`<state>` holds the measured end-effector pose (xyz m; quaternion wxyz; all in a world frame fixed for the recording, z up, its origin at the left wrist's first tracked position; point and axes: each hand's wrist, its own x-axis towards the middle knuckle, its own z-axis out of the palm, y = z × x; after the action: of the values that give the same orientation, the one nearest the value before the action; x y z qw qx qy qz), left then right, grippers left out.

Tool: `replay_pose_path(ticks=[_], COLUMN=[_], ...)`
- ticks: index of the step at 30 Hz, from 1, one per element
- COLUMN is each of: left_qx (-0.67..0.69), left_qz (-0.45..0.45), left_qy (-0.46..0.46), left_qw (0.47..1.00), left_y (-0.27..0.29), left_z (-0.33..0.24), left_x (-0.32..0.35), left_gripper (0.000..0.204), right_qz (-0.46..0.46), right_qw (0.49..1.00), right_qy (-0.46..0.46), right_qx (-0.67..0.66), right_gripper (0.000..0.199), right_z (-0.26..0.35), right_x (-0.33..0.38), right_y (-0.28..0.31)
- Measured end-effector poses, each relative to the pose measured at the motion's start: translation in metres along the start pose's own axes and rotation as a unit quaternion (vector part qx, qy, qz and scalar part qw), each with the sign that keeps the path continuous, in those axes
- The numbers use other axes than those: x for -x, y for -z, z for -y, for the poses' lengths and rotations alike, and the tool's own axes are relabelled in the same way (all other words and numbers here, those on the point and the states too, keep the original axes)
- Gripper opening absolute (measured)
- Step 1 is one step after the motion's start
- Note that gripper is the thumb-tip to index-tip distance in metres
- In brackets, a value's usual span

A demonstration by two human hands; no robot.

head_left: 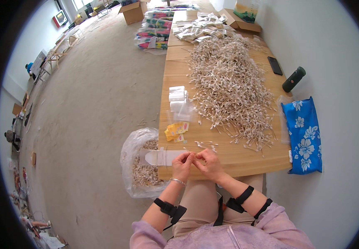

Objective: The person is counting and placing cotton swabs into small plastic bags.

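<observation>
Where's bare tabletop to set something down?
Bare table near right, between the right hand and the blue flowered package; also a left-edge strip, between white packets and white plastic bags, left of the swab pile. Crowded: centre, under that pile; near left, with yellow cards and left hand.

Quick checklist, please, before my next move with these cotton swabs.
1. Left hand and right hand close together: ok.
2. What the fingertips hold: cannot tell, too small and covered.
3. Small swab group apart from the main swab pile: ok.
4. Yellow cards squared into one stack: not ok, spread out.
5. Blue floral packet away from both hands: ok.
</observation>
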<state>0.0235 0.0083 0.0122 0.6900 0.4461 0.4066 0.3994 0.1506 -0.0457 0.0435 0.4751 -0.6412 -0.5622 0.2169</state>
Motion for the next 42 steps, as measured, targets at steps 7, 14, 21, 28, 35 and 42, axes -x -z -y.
replay_pose_path(ticks=[7, 14, 21, 28, 35, 42], left_qx=[-0.134, -0.347, -0.426, -0.443, -0.511, -0.514], left_qz=[0.016, 0.03, -0.229, -0.382, -0.081, 0.066], left_qy=[0.015, -0.165, -0.1, -0.068, -0.236, -0.297], left_qw=[0.991, 0.923, 0.869, 0.808, 0.823, 0.802], left_y=[0.032, 0.048, 0.177, 0.212, 0.114, 0.014], left_z=[-0.009, -0.028, 0.014, -0.005, -0.016, -0.004], left_x=[0.026, 0.045, 0.051, 0.067, 0.046, 0.013], left_gripper=[0.011, 0.013, 0.014, 0.052, 0.016, 0.019], right_qz=[0.138, 0.208, 0.085, 0.009, -0.01, 0.009], right_qw=[0.973, 0.958, 0.988, 0.987, 0.979, 0.971], right_qy=[-0.147, -0.13, -0.123, -0.136, -0.075, -0.055], right_qx=[-0.11, -0.149, -0.022, 0.084, 0.188, 0.231], right_gripper=[0.017, 0.017, 0.014, 0.012, 0.009, 0.008], right_z=[0.005, 0.004, -0.011, -0.039, -0.046, -0.047], right_x=[0.021, 0.026, 0.01, 0.005, -0.001, -0.003], right_y=[-0.009, -0.014, 0.014, 0.027, 0.026, 0.026])
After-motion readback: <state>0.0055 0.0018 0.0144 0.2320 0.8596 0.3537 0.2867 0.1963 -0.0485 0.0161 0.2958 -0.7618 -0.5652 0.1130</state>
